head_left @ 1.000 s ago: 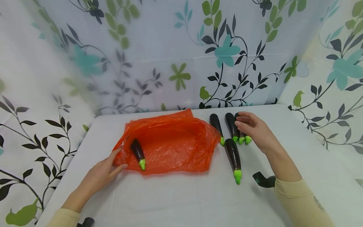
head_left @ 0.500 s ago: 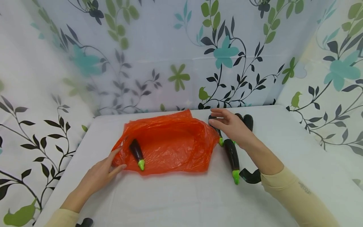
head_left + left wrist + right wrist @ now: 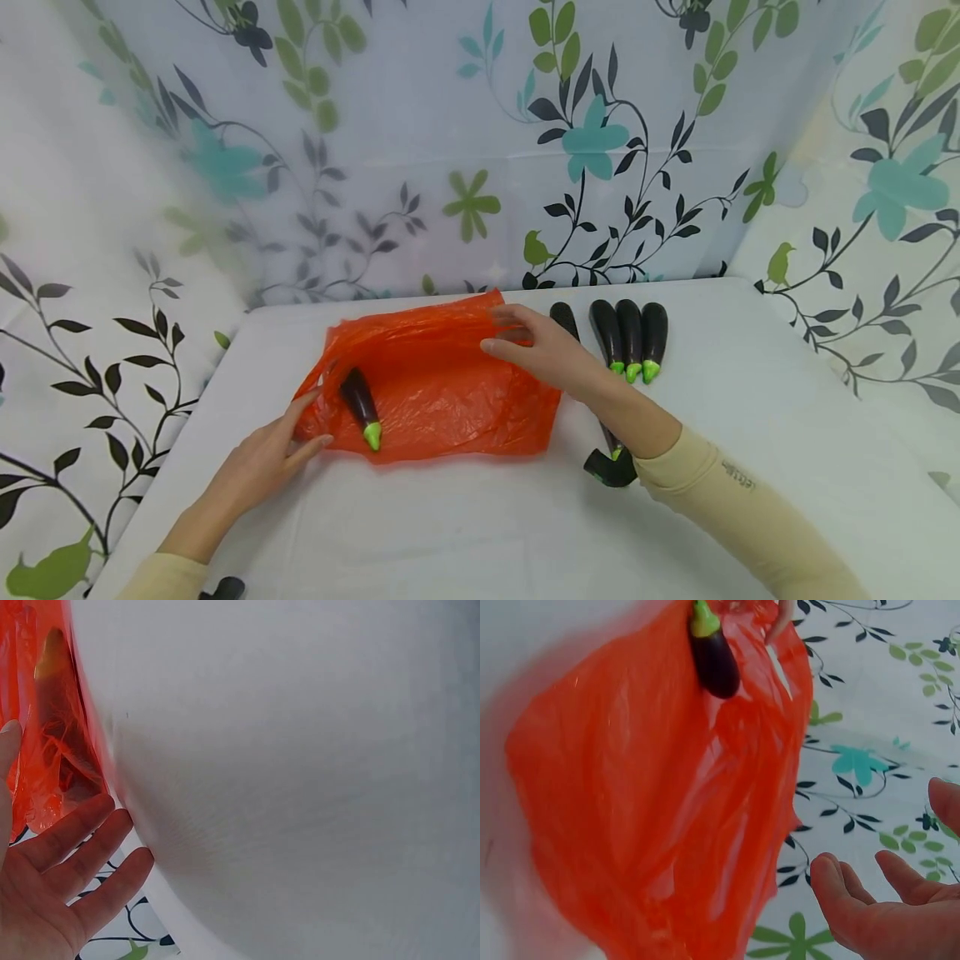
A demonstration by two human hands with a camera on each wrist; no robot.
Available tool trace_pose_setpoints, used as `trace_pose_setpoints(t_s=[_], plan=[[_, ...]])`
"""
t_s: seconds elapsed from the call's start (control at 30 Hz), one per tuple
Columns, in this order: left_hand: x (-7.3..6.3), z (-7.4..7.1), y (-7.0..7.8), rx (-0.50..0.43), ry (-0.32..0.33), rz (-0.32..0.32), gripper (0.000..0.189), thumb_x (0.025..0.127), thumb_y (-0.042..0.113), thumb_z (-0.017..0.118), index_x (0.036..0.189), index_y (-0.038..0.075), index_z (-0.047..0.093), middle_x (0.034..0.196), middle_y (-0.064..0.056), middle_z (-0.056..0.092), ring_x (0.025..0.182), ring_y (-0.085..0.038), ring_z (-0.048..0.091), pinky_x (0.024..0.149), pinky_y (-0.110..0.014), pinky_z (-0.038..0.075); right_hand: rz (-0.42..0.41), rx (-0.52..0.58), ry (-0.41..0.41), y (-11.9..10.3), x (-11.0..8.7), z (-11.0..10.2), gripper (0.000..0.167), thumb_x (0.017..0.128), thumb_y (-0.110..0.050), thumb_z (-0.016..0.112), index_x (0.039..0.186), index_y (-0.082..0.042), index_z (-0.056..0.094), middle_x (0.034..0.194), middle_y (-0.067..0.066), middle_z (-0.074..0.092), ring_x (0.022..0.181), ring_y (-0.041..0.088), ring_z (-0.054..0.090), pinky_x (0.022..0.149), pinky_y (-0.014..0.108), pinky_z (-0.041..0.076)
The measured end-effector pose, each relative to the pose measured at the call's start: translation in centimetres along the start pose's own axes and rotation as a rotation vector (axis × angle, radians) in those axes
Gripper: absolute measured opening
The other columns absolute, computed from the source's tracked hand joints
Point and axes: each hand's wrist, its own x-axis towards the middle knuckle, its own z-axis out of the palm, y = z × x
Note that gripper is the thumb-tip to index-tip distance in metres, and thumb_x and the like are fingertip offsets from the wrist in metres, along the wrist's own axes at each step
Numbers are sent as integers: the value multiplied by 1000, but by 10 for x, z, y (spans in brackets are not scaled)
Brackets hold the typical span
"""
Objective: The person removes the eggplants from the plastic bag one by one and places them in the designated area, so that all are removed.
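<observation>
A crumpled orange plastic bag (image 3: 457, 417) lies on the white table, its mouth gaping toward me. One small eggplant (image 3: 362, 408) with a green stem end lies at the bag's left part. At the bag's left edge is my left hand (image 3: 262, 458), fingers extended against the plastic; in the left wrist view the fingers (image 3: 105, 889) look straight and spread. Over the bag's right side hovers my right hand (image 3: 547, 346), holding nothing, with fingers loosely bent. Three eggplants (image 3: 631, 337) stand side by side right of it. Another eggplant (image 3: 564, 318) is partly behind the hand.
A further eggplant (image 3: 617, 446) is mostly hidden under the right forearm. Black wrist devices sit at the right wrist (image 3: 611, 468) and at the left wrist (image 3: 225, 588). Patterned curtains (image 3: 450, 150) with leaves border the white table (image 3: 420, 533) at the back and sides.
My right hand has moved left from above the eggplant group to over the bag, uncovering three eggplants. My left hand, the bag and the eggplant in it have stayed put.
</observation>
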Motion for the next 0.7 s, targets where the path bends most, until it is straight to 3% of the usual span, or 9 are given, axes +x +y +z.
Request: trace_pose_setpoints(t_s=[0.4,0.7], plan=[[-1,-2,2,1,23,21,71,91,42,67,146,12,32,100,-15,67,91,-34,64,81,-59,51,-69,-31,-145,-14,30,45,65,90,-44,68,146,-22,43,145,5,46,126,23,49,96,41,49],[0,-1,2,1,1,10,72,91,42,67,146,11,32,96,-12,66,89,-32,64,80,-58,52,-70,-88,-180,-22,50,77,66,90,-48,67,146,-23,43,142,4,48,123,21,51,92,36,50]])
